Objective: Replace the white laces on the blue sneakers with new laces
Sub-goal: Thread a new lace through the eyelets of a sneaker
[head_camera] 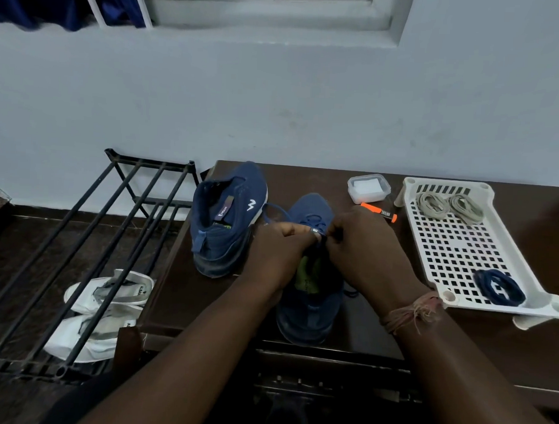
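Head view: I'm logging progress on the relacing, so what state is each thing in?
Near sneaker: blue lace being threaded.
Far sneaker: upright, no lace visible.
Left hand: pinching the blue lace.
Right hand: pinching it too.
White tray: holds grey and navy laces.
Clear box: lidded.

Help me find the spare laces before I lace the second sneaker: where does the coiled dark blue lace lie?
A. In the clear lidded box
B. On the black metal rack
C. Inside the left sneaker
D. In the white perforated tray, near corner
D: the coiled dark blue lace rests in the near corner of the white perforated tray, with two grey lace bundles at the tray's far end.
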A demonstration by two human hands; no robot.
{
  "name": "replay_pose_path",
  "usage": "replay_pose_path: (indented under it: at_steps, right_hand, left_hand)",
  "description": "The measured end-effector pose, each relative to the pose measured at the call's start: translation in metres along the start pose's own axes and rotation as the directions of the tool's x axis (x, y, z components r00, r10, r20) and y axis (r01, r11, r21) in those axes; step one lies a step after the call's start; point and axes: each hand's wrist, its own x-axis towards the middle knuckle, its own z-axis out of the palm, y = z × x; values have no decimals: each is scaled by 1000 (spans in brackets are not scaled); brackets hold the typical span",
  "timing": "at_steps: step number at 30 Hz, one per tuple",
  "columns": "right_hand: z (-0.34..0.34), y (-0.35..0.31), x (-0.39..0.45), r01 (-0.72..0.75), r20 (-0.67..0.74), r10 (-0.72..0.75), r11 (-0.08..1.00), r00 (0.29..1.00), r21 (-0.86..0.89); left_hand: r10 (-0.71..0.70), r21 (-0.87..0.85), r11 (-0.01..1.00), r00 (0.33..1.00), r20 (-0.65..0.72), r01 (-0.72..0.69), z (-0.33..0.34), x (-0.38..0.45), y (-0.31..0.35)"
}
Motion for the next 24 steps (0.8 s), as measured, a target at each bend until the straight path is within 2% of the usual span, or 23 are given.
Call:
replay_pose_path:
  at_steps: [6,11,15,21,24]
  right_hand:
    - [5,0,2,-25,-25,24,999,999,-44]
    - [12,-2,0,-9,-9,9,1000,1000,-28]
    - [9,3,2,-50,-78,64,983,995,177]
    - [9,7,4,-42,-23,52,946,998,322]
    - [2,6,4,-20,21,13,923,1000,383]
  left_hand:
    - [-11,-44,999,1000,23,12,0,1,-2]
    - [36,130,991,999,17,-38,-6,6,4]
    - [56,265,962,998,21,-59,-13,9,5]
    - [105,194,976,994,-2,-103,-11,5,7]
    - [181,168,972,981,-74,-167,-13,6,14]
